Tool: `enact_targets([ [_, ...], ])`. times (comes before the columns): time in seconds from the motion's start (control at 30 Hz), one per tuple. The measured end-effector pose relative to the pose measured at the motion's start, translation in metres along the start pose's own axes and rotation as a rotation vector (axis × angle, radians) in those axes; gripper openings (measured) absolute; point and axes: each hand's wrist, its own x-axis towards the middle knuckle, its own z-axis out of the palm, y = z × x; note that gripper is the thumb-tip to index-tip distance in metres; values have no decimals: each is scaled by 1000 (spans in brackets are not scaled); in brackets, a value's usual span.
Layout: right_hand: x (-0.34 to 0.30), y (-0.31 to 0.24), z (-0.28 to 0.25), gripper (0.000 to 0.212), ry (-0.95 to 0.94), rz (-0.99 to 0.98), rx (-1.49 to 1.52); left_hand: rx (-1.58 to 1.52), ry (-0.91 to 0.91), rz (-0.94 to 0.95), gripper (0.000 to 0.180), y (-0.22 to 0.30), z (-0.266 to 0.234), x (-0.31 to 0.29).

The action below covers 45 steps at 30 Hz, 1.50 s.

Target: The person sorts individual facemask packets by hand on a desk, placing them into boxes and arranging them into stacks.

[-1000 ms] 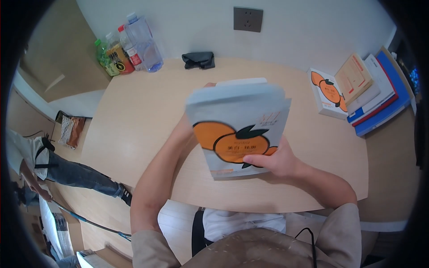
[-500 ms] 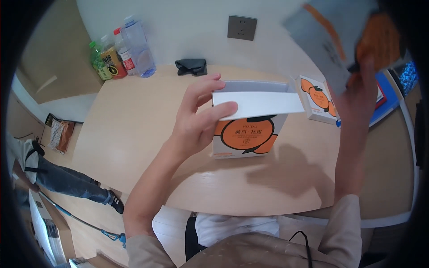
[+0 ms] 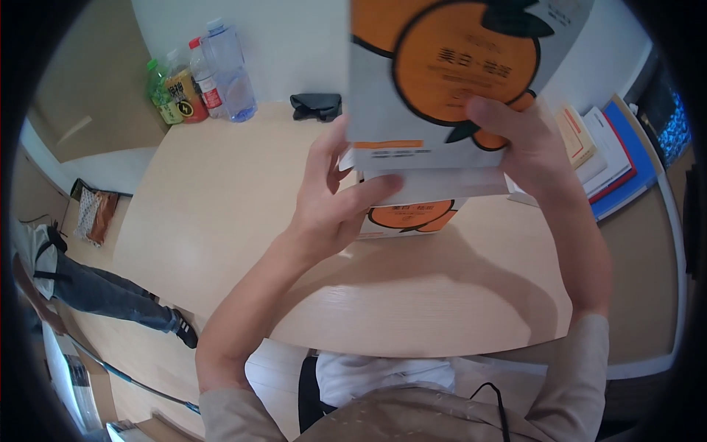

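Observation:
An upright carton, white with an orange fruit print, stands on the wooden table in front of me. My left hand grips its upper left side, thumb on the white top flap and fingers behind. Above the carton, my right hand holds flat grey sachets printed with the same orange fruit, thumb on the front face. Their lower edge is right at the carton's top and hides its opening. I cannot tell whether they reach inside, nor how many there are.
Several plastic bottles stand at the table's back left, with a dark pouch by the wall. Books, papers and a blue folder lie at the right. At far left a person stands on the floor with a long-handled tool.
My right hand has brought the sachets from the upper right, leftward and down, to just over the carton. My left hand keeps its grip. The small box at the right is now mostly hidden.

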Motion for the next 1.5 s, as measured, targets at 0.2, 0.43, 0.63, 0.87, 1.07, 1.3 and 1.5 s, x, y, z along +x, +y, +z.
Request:
enact_targets([
  [0.2,2,13,-24,37,113,89,72,-205,17,-12,44,-4,3,-2],
  [0.43,9,11,-19,38,34,79,54,-147,-11,-42,49,-2,-2,-2],
  [0.63,13,14,-8,34,61,21,-34,-141,15,-40,50,-2,-3,0],
  [0.87,8,20,-2,32,137,-49,-204,-128,-24,-37,55,-1,-6,0],
  [1.07,1,27,-4,30,97,66,-195,-112,-16,-47,55,3,-8,5],
  [1.3,-2,22,-8,39,-5,166,-335,-155,-12,-102,54,1,-5,1],
  [1.5,3,32,-40,63,-94,-146,-270,-79,-5,-29,45,-2,-5,2],
])
